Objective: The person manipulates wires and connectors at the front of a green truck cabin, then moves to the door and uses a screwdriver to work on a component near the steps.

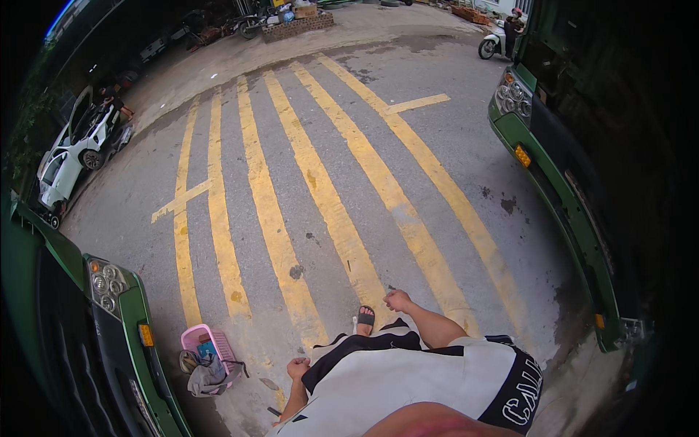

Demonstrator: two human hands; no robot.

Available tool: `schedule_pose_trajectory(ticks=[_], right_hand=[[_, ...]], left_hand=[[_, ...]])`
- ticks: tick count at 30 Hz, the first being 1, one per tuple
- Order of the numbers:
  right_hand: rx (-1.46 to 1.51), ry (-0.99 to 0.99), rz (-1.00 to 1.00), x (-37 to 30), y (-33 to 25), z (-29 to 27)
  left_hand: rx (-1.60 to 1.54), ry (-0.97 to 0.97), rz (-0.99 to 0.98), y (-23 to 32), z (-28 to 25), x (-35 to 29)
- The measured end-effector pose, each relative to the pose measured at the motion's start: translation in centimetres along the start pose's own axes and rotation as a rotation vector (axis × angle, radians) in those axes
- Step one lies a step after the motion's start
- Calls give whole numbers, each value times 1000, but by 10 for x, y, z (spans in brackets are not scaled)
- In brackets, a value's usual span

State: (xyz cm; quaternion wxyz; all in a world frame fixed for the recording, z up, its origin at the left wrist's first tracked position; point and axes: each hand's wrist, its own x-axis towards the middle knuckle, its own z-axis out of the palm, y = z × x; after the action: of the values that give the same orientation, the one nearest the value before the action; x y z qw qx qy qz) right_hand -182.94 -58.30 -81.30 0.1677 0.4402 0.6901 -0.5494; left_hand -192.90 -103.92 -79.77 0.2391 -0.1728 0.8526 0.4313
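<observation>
My right hand (pixel 398 300) is closed in front of my body, above the painted ground. A tiny dark spot shows at its fingertips; whether it is held or lies on the ground, I cannot make out. Lower and to the left hangs my left hand (pixel 298 368), its fingers curled in with nothing showing in them. Nearest to that hand, on the ground to its left, stands a pink plastic basket (pixel 231 355) with a blue item (pixel 207 348) inside. Grey cloth or a soft bag (pixel 207 376) drapes over its near side. One foot in a dark slide sandal (pixel 366 316) shows ahead of me.
Green trucks or buses flank me, one at left (pixel 135 313) and one at right (pixel 542 164). Yellow stripes (pixel 313 175) run ahead over grey pavement. Far left, a person (pixel 116 104) stands by a white car (pixel 69 160) with its hood up. A scooter (pixel 495 40) with a rider is far right.
</observation>
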Motion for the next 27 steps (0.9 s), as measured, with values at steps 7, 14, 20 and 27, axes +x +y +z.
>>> schedule_pose_trajectory(ticks=[7,14,20,27], right_hand=[[-132,-25,-183,102,-137,-19],[-174,3,-31,159,-154,-53],[-262,60,305,184,-136,-115],[-430,137,164,284,-209,-118]], left_hand=[[-153,-15,-114,95,22,85],[-154,-268,-103,199,66,194],[-86,-440,-80,297,111,351],[54,-570,140,561,180,515]])
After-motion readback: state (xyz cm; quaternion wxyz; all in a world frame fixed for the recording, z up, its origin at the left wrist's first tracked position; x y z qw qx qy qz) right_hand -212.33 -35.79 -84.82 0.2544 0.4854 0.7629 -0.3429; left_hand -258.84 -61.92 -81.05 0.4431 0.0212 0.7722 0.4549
